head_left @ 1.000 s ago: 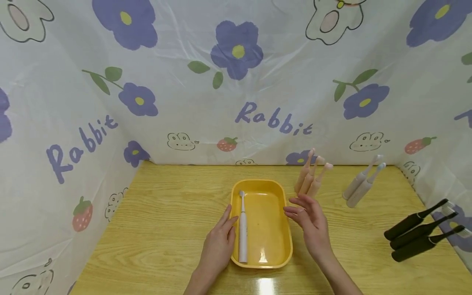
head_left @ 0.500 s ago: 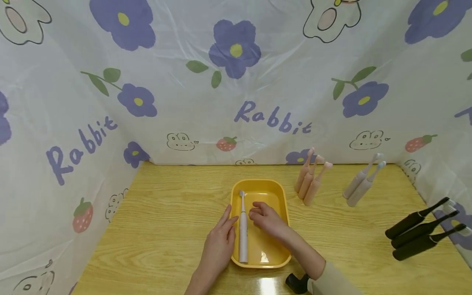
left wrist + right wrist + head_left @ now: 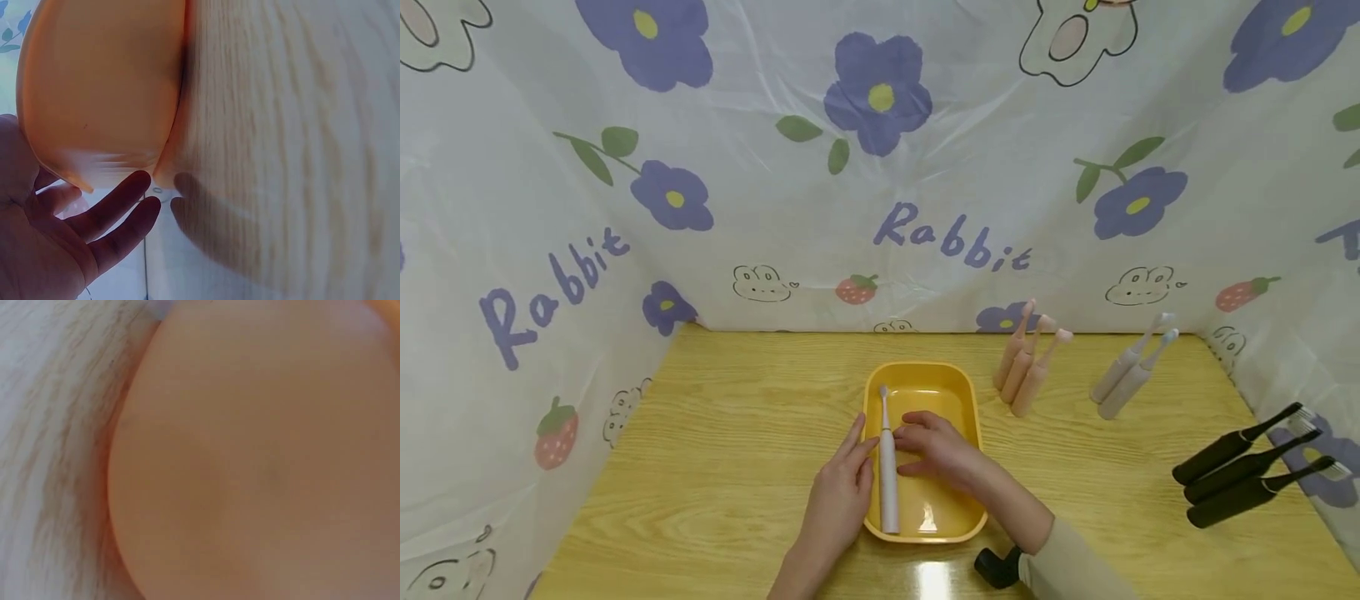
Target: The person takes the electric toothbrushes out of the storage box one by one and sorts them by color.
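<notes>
A yellow tray [image 3: 922,367] stands mid-table. A white electric toothbrush [image 3: 888,475] lies along its left side, head pointing away from me. My left hand [image 3: 850,467] rests flat against the tray's left rim with straight fingers; in the left wrist view the left hand [image 3: 75,231] lies spread beside the tray's orange wall [image 3: 100,81]. My right hand [image 3: 928,446] reaches into the tray, and its loosely bent fingertips [image 3: 904,435] touch the toothbrush handle. The right wrist view shows only a blurred, close tray wall [image 3: 262,456].
Three pink toothbrushes [image 3: 1026,367] lie right of the tray, two pale ones [image 3: 1131,371] farther right, and three black ones [image 3: 1240,467] near the right edge. Flowered plastic sheeting [image 3: 880,167] walls in the wooden table [image 3: 722,433] at the back and on both sides.
My right hand moved left from beside the tray into it and reached the white toothbrush. The left hand stayed at the rim.
</notes>
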The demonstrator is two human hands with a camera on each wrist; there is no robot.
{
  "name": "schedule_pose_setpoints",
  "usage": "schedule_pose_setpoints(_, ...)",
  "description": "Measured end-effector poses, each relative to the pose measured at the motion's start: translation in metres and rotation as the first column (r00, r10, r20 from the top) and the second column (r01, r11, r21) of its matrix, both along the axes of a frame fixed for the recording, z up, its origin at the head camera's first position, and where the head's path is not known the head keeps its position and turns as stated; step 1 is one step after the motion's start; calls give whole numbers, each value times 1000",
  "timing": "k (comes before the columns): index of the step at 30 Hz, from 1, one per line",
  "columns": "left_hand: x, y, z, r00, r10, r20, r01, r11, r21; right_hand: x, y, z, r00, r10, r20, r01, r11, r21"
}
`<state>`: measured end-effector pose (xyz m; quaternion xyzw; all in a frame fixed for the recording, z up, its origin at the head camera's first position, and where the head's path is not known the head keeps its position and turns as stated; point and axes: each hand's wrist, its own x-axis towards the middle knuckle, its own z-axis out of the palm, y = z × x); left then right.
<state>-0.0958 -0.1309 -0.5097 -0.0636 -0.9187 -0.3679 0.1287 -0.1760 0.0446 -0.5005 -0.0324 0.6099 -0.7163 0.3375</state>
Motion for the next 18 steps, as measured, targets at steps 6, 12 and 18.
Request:
schedule_pose_setpoints(6, -1, -1, -1, 1000, -2, 1, 2, 1000, -14, 0, 1, 0, 989, 131, 70, -129, 991, -33)
schedule_pose_setpoints(12, -1, -2, 0, 1000, -14, 20, 14, 1000, 6, 2, 3, -1, 975, 212, 58, -210, 977, -42)
schedule_pose_setpoints(18, -2, -1, 0, 1000, -9, 12, 9, 1000, -1, 2, 5, -1, 970, 242, 28, -241, 970, -24)
